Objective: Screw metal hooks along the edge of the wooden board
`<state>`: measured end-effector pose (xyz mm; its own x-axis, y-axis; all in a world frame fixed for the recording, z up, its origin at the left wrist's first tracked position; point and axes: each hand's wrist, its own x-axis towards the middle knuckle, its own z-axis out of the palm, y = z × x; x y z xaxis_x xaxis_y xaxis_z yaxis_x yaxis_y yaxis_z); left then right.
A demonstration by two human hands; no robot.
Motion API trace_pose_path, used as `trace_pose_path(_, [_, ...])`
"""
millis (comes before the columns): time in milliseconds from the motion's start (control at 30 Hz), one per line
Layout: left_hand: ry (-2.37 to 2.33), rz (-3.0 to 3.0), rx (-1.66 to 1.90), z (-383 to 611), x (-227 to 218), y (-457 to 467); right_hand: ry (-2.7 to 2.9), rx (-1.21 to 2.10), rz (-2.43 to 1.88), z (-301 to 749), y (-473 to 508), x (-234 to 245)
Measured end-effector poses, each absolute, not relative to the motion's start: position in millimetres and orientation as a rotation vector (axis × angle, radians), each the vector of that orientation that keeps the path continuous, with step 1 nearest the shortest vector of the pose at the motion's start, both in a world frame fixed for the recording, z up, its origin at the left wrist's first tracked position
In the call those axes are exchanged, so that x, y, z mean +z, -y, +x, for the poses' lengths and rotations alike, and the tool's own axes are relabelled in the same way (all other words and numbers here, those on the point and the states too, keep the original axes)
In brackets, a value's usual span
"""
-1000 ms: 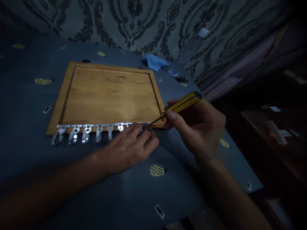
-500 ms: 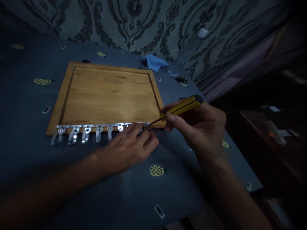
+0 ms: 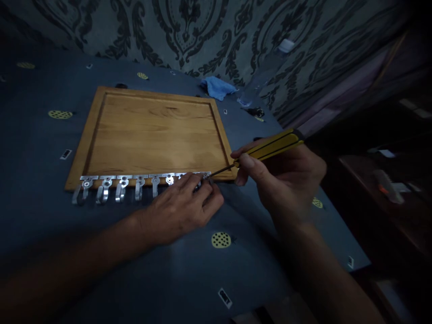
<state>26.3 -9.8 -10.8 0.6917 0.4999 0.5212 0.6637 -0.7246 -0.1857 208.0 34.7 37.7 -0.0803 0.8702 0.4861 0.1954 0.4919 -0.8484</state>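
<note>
A wooden board lies on a blue patterned cloth. Along its near edge runs a metal rail of hooks held by screws. My left hand rests curled on the rail's right end, fingertips pressed on the last hook. My right hand grips a yellow-and-black screwdriver; its thin shaft slants down-left, and the tip meets the rail right beside my left fingertips.
A crumpled blue rag lies beyond the board's far right corner, with a clear plastic bottle and a small dark object near it. Patterned fabric hangs behind. The cloth's edge drops off at right into dark furniture.
The screwdriver handle has swung out to the right and lies flatter, with my right hand shifted slightly right. The tip and my left hand have stayed in place.
</note>
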Motion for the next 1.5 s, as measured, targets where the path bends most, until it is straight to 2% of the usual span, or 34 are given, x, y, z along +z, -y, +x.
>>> trace_pose_path(500, [0.898,-2.548,-0.618,25.1,-9.8,9.4,1.659,0.899,-0.877,214.3,-33.4,42.4])
trace_pose_path(1133, [0.876,-2.582,-0.641,26.1,-9.9,7.9,1.529,0.568,-0.945,206.4,-30.1,35.7])
trace_pose_path(1500, [0.884,-2.560,-0.622,25.4,-10.0,8.8,1.555,0.578,-0.952,207.7,-32.6,34.9])
